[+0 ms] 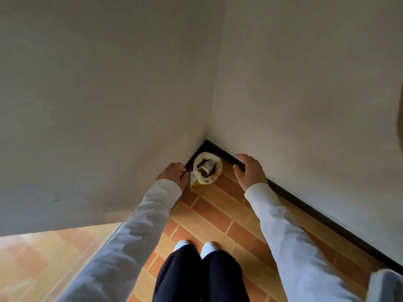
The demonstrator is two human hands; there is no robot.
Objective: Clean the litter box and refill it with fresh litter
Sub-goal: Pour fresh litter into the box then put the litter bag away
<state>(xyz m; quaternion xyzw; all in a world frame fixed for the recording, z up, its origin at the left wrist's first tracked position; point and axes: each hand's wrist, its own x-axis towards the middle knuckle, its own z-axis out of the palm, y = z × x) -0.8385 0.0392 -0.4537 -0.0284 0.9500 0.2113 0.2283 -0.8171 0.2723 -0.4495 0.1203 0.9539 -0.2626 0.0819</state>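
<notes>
One sack stands in the corner where two pale walls meet, its cream top rolled down into a thick ring and its mouth open upward. Inside it I can make out one dark shape and something pale, too small to tell apart. A yellow patch shows low on its near side, with a loose white flap hanging beside it. No litter box shows from where I stand.

Two hands reach toward the sack, both in pale long sleeves. The left hand is just beside the sack's left edge, close against the left wall, its fingers curled and pinching something thin and dark at the sack's side; what exactly it grips I cannot tell. The right hand hovers to the sack's right, apart from it, fingers spread and relaxed, holding nothing, its fingertips over the dark skirting that runs along the foot of the right wall.

Two white shoe tips show below dark trouser legs, set side by side on the brick-patterned floor, well back from the sack. Bare floor lies between the feet and the corner. The sack is hemmed in behind and on both flanks by the walls, open only toward the person. At lower left the left wall ends and more floor shows past it.
</notes>
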